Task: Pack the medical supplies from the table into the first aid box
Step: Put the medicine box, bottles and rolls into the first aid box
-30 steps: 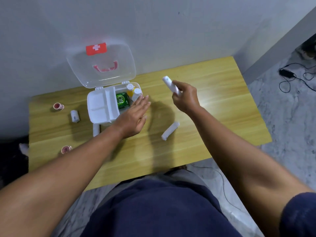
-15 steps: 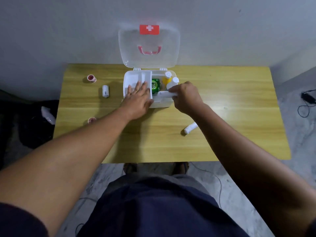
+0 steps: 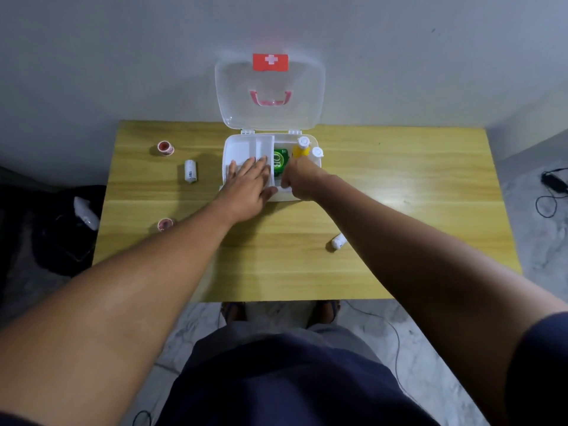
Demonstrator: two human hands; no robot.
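The white first aid box (image 3: 228,149) stands open at the back of the wooden table (image 3: 399,179), its clear lid (image 3: 270,115) leaning on the wall. My left hand (image 3: 249,186) lies flat on the white divider tray in the box's left half. My right hand (image 3: 299,182) reaches into the right half, fingers curled down round a white tube that is mostly hidden. A green packet (image 3: 280,161), a yellow bottle (image 3: 299,150) and a white-capped bottle (image 3: 317,153) sit in that half.
On the table lie two red tape rolls (image 3: 165,148) (image 3: 165,224), a white bandage roll (image 3: 190,170) at the left, and another white tube (image 3: 338,241) beside my right forearm. A black bag (image 3: 61,229) sits on the floor left, cables (image 3: 553,186) right.
My right hand brought the white tube from above the table down into the box's right half. My left hand slid from the box's front edge onto the divider tray.
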